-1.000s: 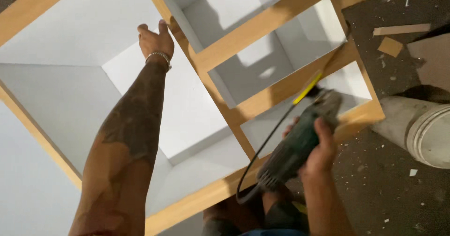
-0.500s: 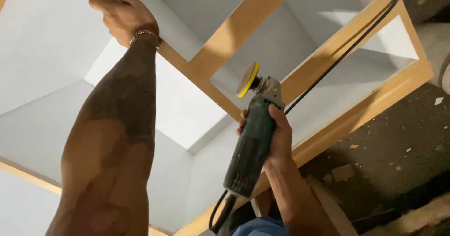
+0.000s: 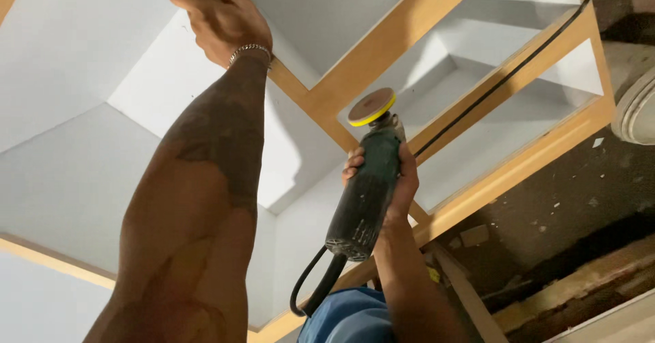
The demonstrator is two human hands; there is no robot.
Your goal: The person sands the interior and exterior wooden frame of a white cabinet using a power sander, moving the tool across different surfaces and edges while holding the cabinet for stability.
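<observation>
Head camera view, looking down at a large cabinet frame [image 3: 402,43] with pale wooden rails and white inner panels, which filled most of the picture and served as the landmark for everything else. The person's left hand [image 3: 222,19] reached to the far upper part of the frame, its fingers curled closed over the edge of a wooden rail; a metal bracelet [image 3: 250,50] circled the wrist, and the forearm ran down toward the lower left corner. The right hand [image 3: 389,179] was wrapped tightly around the body of a dark green power sander [image 3: 365,196], held just in front of the frame's middle rails. The tool's round pad [image 3: 372,106], tan on its face with a yellow rim, pointed up toward the crossing of two rails; whether it touched the wood could not be told. A black cord [image 3: 307,288] looped from the tool's rear, below the frame's near rail, and another black length of cord [image 3: 505,77] lay along a rail to the right of the tool. The white panels inside the frame looked smooth, with soft shadows in the compartments. To the right of the frame lay a dark floor [image 3: 580,193] scattered with small pale chips and wood scraps. Part of a white bucket [image 3: 638,111] showed beside the frame's far right corner.
</observation>
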